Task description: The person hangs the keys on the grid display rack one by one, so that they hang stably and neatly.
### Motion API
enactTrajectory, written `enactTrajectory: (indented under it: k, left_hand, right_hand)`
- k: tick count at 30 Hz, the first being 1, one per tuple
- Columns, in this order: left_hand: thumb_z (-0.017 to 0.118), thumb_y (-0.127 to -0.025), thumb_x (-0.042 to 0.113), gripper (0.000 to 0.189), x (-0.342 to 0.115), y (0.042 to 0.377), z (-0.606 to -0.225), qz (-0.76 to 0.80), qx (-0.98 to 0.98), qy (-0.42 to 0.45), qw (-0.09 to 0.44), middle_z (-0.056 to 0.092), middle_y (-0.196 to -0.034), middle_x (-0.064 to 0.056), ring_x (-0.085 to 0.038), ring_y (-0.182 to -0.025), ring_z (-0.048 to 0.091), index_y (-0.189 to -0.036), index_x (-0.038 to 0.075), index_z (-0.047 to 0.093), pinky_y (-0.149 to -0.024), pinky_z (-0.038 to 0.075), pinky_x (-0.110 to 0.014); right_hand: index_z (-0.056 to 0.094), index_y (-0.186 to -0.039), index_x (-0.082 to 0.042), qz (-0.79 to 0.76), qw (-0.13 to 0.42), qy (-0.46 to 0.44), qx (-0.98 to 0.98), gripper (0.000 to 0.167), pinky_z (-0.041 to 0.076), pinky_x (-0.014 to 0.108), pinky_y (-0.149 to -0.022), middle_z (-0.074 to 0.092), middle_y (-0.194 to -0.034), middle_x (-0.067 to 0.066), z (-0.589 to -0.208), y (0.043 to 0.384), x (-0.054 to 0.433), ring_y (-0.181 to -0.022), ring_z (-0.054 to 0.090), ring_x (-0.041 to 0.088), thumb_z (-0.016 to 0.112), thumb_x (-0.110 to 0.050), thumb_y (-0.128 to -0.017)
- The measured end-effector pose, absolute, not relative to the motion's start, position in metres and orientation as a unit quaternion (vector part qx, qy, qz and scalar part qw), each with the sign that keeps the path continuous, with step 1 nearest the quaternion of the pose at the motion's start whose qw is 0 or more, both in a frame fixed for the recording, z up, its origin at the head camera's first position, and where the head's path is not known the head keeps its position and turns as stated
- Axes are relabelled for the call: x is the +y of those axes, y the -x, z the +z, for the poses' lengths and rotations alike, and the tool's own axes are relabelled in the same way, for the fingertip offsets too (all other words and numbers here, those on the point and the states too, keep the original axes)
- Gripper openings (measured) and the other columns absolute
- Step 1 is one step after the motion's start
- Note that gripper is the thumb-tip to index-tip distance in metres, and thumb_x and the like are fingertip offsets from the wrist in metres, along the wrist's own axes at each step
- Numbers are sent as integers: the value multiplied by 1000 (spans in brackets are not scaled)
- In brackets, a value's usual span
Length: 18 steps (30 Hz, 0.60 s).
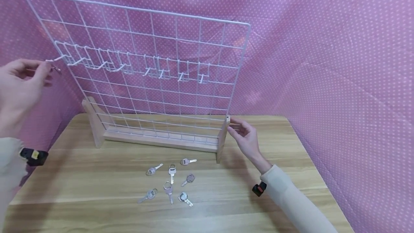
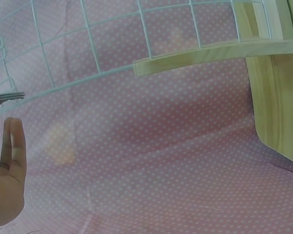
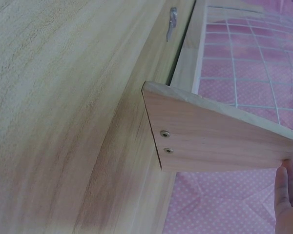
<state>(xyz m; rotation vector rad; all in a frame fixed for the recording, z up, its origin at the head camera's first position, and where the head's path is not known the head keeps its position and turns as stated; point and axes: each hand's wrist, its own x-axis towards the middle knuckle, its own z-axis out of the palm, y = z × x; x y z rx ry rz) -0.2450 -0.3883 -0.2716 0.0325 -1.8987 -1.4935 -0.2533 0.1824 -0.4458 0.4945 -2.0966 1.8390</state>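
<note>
My left hand (image 1: 22, 85) is raised at the left of a white wire grid rack (image 1: 191, 100). Its thumb and fingertips pinch a key (image 1: 56, 69) by the end of the leftmost hook (image 1: 59, 58); the ring is mostly hidden by the fingers. In the left wrist view, the key's toothed blade (image 2: 10, 96) points towards the grid. On the other side, my right hand (image 1: 247, 139) holds the upper end of the rack's wooden stand (image 1: 222, 137). Its fingertips touch the side panel's edge in the right wrist view.
Several loose keys (image 1: 172, 170), some with rings, lie on the wooden table (image 1: 113, 190) in front of the rack. A row of white hooks (image 1: 121, 67) juts from the grid towards me. Pink dotted cloth (image 1: 323, 46) hangs behind and at both sides.
</note>
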Motion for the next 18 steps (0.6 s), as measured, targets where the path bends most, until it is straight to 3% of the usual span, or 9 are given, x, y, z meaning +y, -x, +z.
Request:
enactTrajectory:
  k: [3,12,16,18]
  left_hand:
    - [66,-101,8,17,-386,242,-273,-564,-747,-16,353,74,-75,23,9,-58,68,-94,20,76,-59,55,-7]
    - [70,-101,21,23,-372,217,-311,-463,-824,-41,325,64,-75,40,18,-61,59,-94,42,67,-58,45,0]
    - [72,-101,24,14,-359,203,-342,-436,-854,-27,284,62,-79,43,16,-68,58,-99,38,69,-62,46,-2]
    - [73,-100,21,6,-350,198,-358,-426,-863,-7,273,61,-81,43,16,-70,58,-102,27,73,-64,47,-2]
  right_hand:
    - [64,-129,11,642,152,-171,-732,35,60,16,-89,67,-132,34,-445,253,182,-100,71,-3,69,8,-95]
    - [64,-131,11,642,148,-165,-734,36,59,14,-89,66,-134,34,-443,251,183,-101,70,-6,70,5,-96]
    - [63,-131,12,636,150,-172,-737,36,60,14,-89,66,-134,35,-445,252,184,-101,70,-6,69,6,-96]
    - [63,-131,12,635,151,-177,-737,36,60,15,-89,66,-134,35,-445,252,184,-101,70,-6,69,6,-96]
